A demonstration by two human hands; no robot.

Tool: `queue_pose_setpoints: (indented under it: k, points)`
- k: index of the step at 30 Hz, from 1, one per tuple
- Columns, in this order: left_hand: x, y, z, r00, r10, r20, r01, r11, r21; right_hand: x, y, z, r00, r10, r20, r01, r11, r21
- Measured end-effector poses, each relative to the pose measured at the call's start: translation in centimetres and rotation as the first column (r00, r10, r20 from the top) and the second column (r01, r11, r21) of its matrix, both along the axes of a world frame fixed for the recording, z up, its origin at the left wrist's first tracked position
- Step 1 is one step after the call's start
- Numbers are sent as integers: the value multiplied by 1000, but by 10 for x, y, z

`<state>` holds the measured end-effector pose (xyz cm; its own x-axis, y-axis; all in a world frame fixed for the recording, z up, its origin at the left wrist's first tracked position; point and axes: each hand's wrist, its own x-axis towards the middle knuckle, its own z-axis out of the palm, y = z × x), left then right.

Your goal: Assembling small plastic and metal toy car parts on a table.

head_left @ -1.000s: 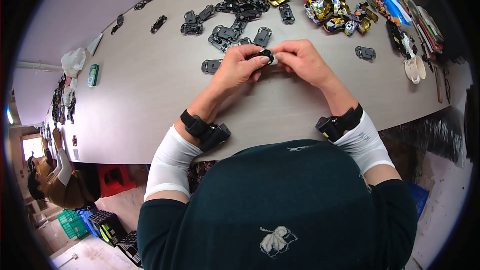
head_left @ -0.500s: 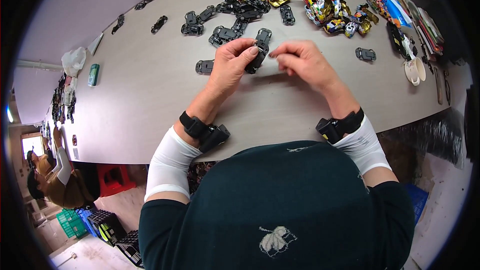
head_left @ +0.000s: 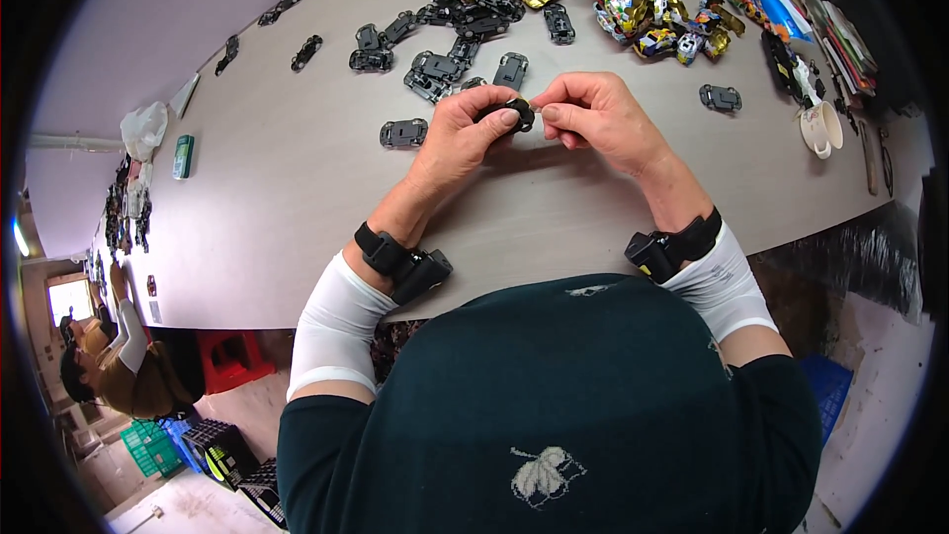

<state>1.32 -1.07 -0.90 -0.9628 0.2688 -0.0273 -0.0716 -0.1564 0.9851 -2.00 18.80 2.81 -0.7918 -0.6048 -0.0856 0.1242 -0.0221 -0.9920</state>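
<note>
My left hand (head_left: pixel 463 131) grips a small black toy-car chassis (head_left: pixel 514 113) above the grey table (head_left: pixel 277 168). My right hand (head_left: pixel 595 117) is pinched at the chassis's right end, thumb and forefinger closed on a tiny part too small to make out. Both wrists wear black bands. More black chassis pieces (head_left: pixel 435 67) lie just beyond my hands, and one (head_left: pixel 403 133) sits alone to the left of my left hand.
Colourful toy-car bodies (head_left: pixel 643 10) are heaped at the far right, next to a blue packet (head_left: pixel 776 2) and a white cup (head_left: pixel 820 129). A single chassis (head_left: pixel 721 97) lies right of my hand. Another person (head_left: pixel 109 356) sits at lower left beside crates.
My hands lifted the chassis a little away from me and turned it. The right fingers shifted from holding its side to pinching at its right end.
</note>
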Motion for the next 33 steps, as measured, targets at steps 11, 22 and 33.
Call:
queue_pose_setpoints:
  k: [11, 22, 33]
  points:
    - [5, 8, 3, 996, 69, -51, -74, 992, -100, -3, -10, -20, 937, -40, -347, 84, 990, 114]
    - [2, 10, 3, 993, 89, 76, -84, 995, -60, -3, -10, -18, 934, -36, -355, 96, 984, 152]
    - [2, 10, 14, 983, 43, 181, -64, 991, 114, -7, -6, -11, 986, -110, -124, 114, 993, 25]
